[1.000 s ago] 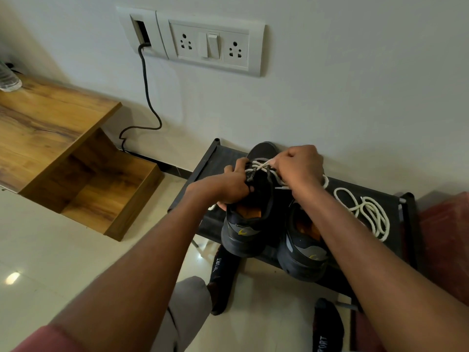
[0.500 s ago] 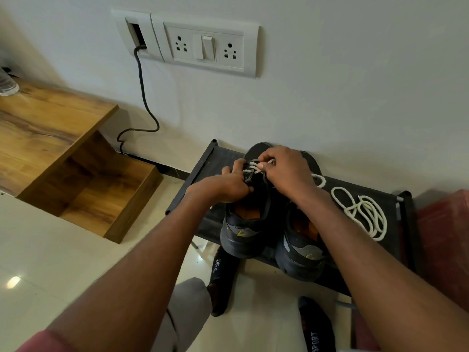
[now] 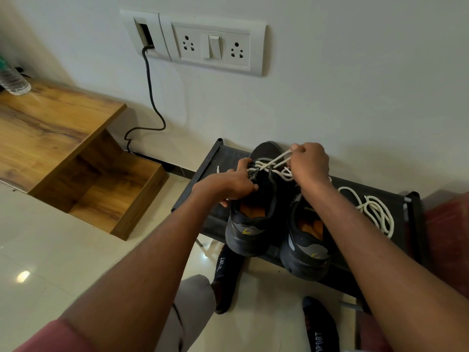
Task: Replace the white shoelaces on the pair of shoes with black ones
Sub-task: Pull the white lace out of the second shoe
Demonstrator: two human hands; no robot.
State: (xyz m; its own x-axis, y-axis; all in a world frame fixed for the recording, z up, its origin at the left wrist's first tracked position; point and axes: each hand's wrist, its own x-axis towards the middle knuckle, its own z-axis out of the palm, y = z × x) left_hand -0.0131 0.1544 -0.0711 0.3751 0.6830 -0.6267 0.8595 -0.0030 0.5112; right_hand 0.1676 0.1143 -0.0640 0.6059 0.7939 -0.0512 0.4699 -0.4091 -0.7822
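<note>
Lace work is centring on the left shoe (image 3: pixel 250 219), sitting heel-toward-the-person on the black rack (image 3: pixel 215 158): the right hand (image 3: pixel 308 165) is pinching a strand of white lace (image 3: pixel 275 160) and drawing it up and away toward the wall, while the left hand (image 3: pixel 228 184) is gripping the shoe's collar, bracing against that pull
</note>
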